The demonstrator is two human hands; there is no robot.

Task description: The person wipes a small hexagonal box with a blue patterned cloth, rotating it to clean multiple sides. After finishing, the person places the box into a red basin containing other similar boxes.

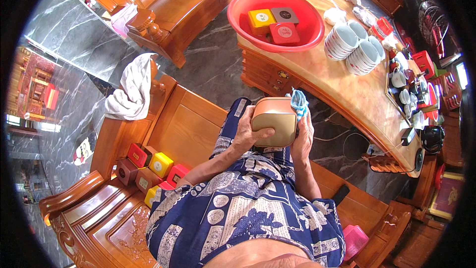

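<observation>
A gold-coloured square tin with rounded corners (277, 128) is held over my lap between both hands. My left hand (247, 128) grips its left side, the thumb lying across the broad face. On the other side, my right hand (303, 137) supports the tin and pinches a blue and white cloth (299, 103) near the tin's upper right corner. Some of the right fingers are hidden behind the tin. Beyond, a red plastic basin (238, 26) on the table contains a yellow tin (260, 26), a grey tin (288, 20) and a red tin (277, 39).
Several coloured tins (161, 163) sit on the wooden bench (189, 119) to my left. A white towel (130, 85) drapes over the armrest. Stacked bowls (362, 56) and teaware (405, 96) stand on the curved table (297, 63). A pink plastic basket (355, 240) is at lower right.
</observation>
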